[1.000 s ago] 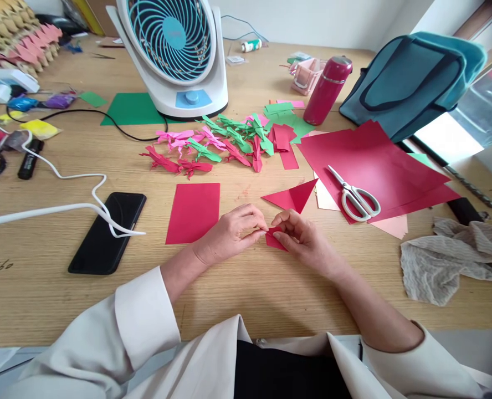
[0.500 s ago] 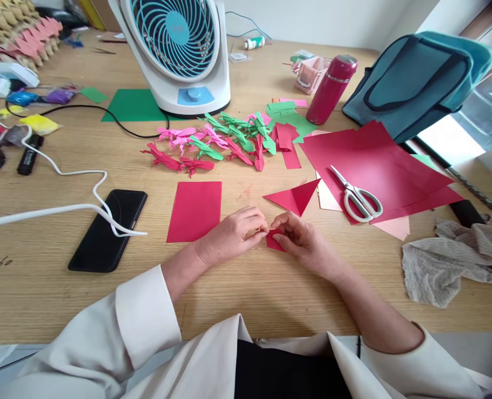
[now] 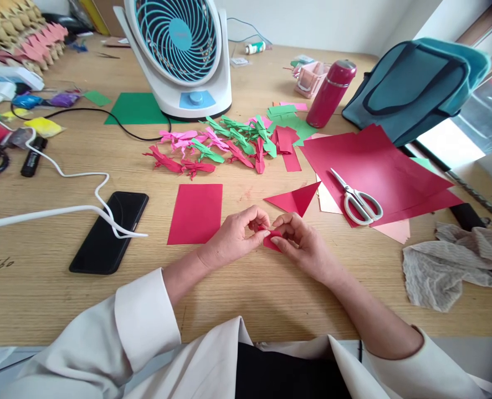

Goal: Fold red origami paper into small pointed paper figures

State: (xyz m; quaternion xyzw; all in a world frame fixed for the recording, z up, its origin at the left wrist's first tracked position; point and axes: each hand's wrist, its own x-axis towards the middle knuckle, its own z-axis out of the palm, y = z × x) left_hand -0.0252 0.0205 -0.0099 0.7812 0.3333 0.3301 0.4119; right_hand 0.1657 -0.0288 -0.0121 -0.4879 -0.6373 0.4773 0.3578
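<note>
A small folded piece of red paper [image 3: 272,242] is pinched between both hands just above the table. My left hand [image 3: 240,235] grips its left end, thumb against curled fingers. My right hand [image 3: 304,241] closes on its right side, the thumb lying on the paper. Fingers hide part of the folds. To the left of my left hand lies a flat red paper rectangle [image 3: 196,213]. Beyond my right hand rests a creased red paper triangle [image 3: 296,198]. Several folded paper figures [image 3: 204,149] in pink, green and red are heaped farther back.
White-handled scissors [image 3: 358,199] lie on large red sheets [image 3: 379,160] at right. A black phone [image 3: 108,233] with a white cable over it is at left. Behind stand a fan [image 3: 188,66], a red bottle [image 3: 332,93] and a teal bag [image 3: 412,88]. A crumpled cloth [image 3: 445,266] lies right.
My left fingers have lifted and curled more around the paper's left end, and more of the small red piece shows between the hands. The other things on the table stay in place.
</note>
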